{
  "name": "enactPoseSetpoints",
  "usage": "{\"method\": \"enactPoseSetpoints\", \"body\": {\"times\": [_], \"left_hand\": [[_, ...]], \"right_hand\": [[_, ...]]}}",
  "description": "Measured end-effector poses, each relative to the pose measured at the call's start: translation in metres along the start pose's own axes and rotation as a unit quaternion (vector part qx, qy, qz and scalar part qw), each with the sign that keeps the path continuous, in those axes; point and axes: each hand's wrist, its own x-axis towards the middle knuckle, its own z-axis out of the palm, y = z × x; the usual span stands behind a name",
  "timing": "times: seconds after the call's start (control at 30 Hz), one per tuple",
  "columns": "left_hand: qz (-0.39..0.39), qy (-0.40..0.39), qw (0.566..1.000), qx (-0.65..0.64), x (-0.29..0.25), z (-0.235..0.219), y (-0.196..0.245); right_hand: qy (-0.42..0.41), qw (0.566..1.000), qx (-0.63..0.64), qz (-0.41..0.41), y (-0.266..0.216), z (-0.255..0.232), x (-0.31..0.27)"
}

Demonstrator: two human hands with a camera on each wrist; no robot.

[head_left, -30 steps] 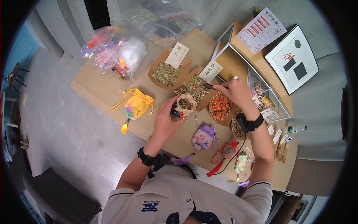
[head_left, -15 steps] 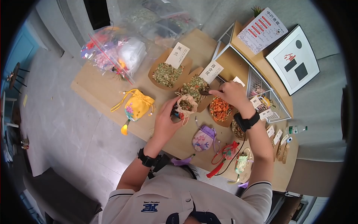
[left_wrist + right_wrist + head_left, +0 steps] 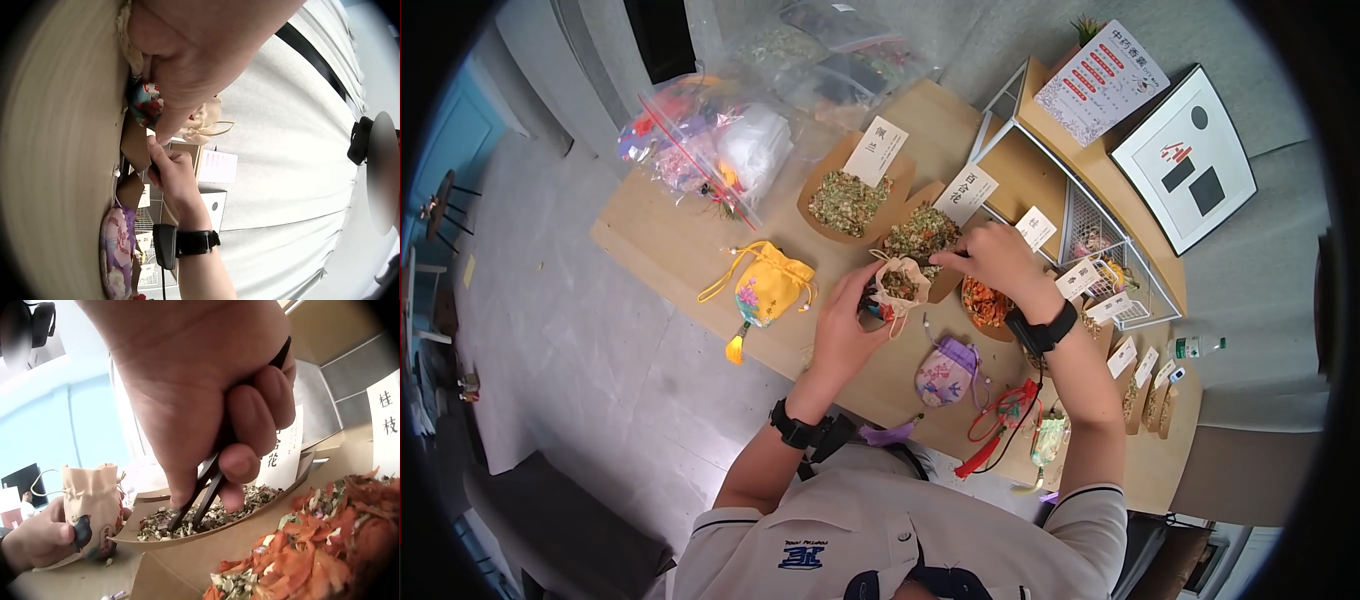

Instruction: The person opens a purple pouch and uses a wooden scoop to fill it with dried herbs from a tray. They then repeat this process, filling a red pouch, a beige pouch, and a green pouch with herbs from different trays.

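My left hand (image 3: 845, 315) holds a cream drawstring pouch (image 3: 92, 481), its mouth uppermost and gaping, with dried herb bits inside. Printed blue and red figures show on the pouch's side. My right hand (image 3: 1000, 260) grips dark tongs (image 3: 208, 499), fingers wrapped about the upper part. The two tong tips reach down into chopped green-brown herbs (image 3: 250, 499) in a brown paper tray (image 3: 945, 285), just right of the pouch. In the left wrist view my left hand (image 3: 194, 56) covers much of the pouch.
A tray of orange petals (image 3: 985, 300) is beside the right forearm; another herb tray (image 3: 810, 200) stands farther back. Yellow (image 3: 770, 285) and purple (image 3: 947, 372) pouches lie on the table. Plastic bags (image 3: 750, 150) are at the back left, a white-framed shelf (image 3: 1090, 180) at the right.
My right hand has moved left and slightly down with the tongs, closer to the pouch, uncovering label cards behind it. My left hand and the pouch have stayed nearly still.
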Motion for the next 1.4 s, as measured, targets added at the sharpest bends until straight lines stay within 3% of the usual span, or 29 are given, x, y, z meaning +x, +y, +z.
{"method": "enactPoseSetpoints", "body": {"times": [0.23,0.63,0.83,0.93,1.13,1.33,1.4], "left_hand": [[0.005,-0.002,1.000,0.010,0.000,-0.001,0.001],[0.003,-0.003,1.000,0.002,0.001,-0.001,0.001],[0.002,-0.002,1.000,-0.002,0.000,0.000,0.000],[-0.002,-0.003,1.000,-0.005,0.000,-0.001,0.003],[0.003,0.002,1.000,0.001,0.000,-0.001,0.001],[0.004,0.000,1.000,-0.001,0.001,-0.002,0.003],[0.004,-0.001,1.000,-0.007,0.001,-0.002,0.003]], "right_hand": [[0.022,0.998,-0.053,-0.032,-0.006,0.003,-0.005],[0.075,0.996,-0.036,0.038,0.003,-0.012,-0.015],[0.158,0.987,-0.004,-0.033,-0.007,-0.038,-0.024],[0.165,0.983,0.029,-0.076,-0.024,-0.047,-0.031],[0.146,0.979,-0.057,-0.127,-0.043,-0.038,-0.035],[0.139,0.985,-0.027,-0.098,-0.040,-0.047,-0.035],[0.124,0.991,-0.019,-0.053,-0.026,-0.049,-0.030]]}}
